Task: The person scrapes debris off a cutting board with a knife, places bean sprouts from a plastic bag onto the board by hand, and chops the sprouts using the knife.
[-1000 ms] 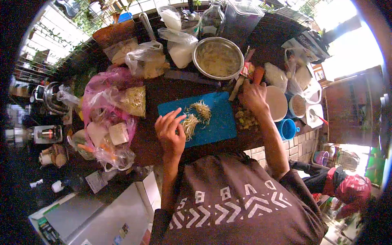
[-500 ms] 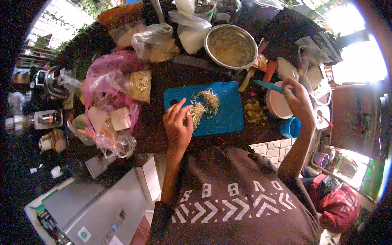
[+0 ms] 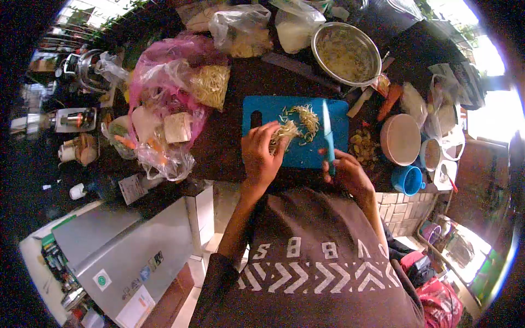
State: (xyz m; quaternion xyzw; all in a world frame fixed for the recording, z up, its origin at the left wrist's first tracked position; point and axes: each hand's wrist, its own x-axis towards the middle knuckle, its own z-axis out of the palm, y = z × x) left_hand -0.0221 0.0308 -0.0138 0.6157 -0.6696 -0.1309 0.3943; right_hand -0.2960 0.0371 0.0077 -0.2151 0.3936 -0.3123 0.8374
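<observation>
A blue cutting board (image 3: 340, 123) lies on the dark table in front of me, with an oval hole at its left. My left hand (image 3: 263, 153) is at the board's left half, fingers together and thumb opposite, closed around a pile of bean sprouts (image 3: 286, 133). Just to the right lies a second small heap of sprouts, apart from the hand. My right hand (image 3: 350, 172) grips the teal handle of a knife (image 3: 327, 123) near the board's lower right corner. Its blade points away from me, over the right part of the board, beside the sprouts.
On the left are a pink plastic bag (image 3: 147, 65), packed bean sprouts (image 3: 213, 87) and a pale block (image 3: 178, 127). A metal bowl (image 3: 347, 54) with batter-like contents stands behind. To the right are a pink bowl (image 3: 401, 139), a blue mug (image 3: 407, 180) and a carrot (image 3: 389, 101).
My right hand has brought the knife from beside the pink bowl, leftward and down to the board. My left hand has closed in on the sprouts. The whole view has shifted.
</observation>
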